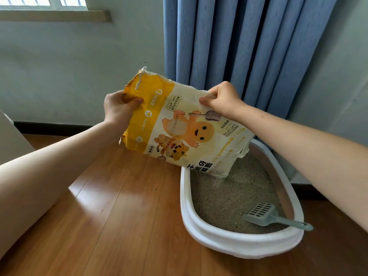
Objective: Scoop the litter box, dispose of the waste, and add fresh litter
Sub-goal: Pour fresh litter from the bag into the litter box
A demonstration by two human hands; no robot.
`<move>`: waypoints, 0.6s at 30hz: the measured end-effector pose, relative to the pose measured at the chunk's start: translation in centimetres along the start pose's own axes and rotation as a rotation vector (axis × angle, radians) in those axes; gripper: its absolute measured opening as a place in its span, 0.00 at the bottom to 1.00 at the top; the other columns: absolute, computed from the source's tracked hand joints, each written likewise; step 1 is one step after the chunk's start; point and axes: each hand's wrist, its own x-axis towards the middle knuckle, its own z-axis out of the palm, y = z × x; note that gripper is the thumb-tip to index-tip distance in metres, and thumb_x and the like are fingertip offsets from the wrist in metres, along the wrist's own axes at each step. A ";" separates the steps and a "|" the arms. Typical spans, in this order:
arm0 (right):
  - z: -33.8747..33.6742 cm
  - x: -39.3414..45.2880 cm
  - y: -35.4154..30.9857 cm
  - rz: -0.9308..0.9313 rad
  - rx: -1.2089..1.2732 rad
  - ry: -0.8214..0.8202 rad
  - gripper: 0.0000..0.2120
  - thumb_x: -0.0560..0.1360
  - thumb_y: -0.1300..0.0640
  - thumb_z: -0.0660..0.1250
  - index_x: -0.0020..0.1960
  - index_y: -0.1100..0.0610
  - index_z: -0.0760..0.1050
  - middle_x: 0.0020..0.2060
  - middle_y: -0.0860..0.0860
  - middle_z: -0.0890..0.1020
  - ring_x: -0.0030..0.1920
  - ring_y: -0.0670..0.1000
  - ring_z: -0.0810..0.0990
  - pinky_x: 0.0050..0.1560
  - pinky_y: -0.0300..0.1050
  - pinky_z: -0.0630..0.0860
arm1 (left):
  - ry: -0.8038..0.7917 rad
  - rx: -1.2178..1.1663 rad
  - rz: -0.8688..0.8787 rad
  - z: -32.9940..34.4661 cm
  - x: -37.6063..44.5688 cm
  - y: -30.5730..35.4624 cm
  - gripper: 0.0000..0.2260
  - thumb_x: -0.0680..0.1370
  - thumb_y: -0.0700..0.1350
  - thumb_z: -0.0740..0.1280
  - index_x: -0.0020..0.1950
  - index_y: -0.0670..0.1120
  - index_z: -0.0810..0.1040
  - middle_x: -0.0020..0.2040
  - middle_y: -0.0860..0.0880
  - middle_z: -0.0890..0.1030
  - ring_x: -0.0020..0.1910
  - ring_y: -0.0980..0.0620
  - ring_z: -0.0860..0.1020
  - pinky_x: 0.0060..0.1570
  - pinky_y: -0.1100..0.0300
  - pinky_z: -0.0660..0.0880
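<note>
Litter bag (185,128) between both hands' fingers (137,100)

This is a room in a home. A wood-laminate floor (119,226) meets a pale painted wall (59,66) with a dark skirting board (49,127), long blue curtains (239,46) hang beside a window (43,3), and a white cat litter box (229,243) sits on the floor.

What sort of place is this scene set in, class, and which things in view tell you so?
Most likely a room in a home: a wooden floor, a long blue curtain beside a window, and a cat's litter box on the floor.
</note>
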 end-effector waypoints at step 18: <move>0.1 0.0 -0.5 -0.040 -0.016 -0.003 0.11 0.76 0.54 0.69 0.41 0.62 0.84 0.38 0.56 0.85 0.42 0.55 0.82 0.48 0.51 0.79 | -0.008 -0.009 -0.011 -0.4 -0.3 0.0 0.04 0.73 0.43 0.74 0.42 0.49 0.80 0.41 0.49 0.81 0.45 0.45 0.82 0.47 0.52 0.81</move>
